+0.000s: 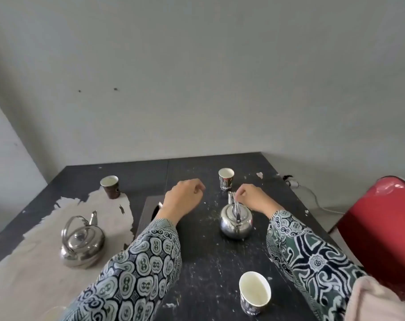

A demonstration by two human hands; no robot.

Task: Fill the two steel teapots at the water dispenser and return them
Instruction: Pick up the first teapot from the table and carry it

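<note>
Your right hand (251, 198) pinches the round polished steel teapot's (236, 224) upright bail handle; left hand (185, 200) loosely curled, empty. Smooth steel, likely slippery: grip the handle top.

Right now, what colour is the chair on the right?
Red; the chair shows clearly at the right edge of the head view.

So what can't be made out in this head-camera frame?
- Water in either teapot: the left teapot and right teapot both have lids on.
- Right hand grip: its fingertips at the handle are too small to judge.
- Water dispenser: outside the frame.
- Object behind the left hand: mostly hidden by the wrist.
</note>
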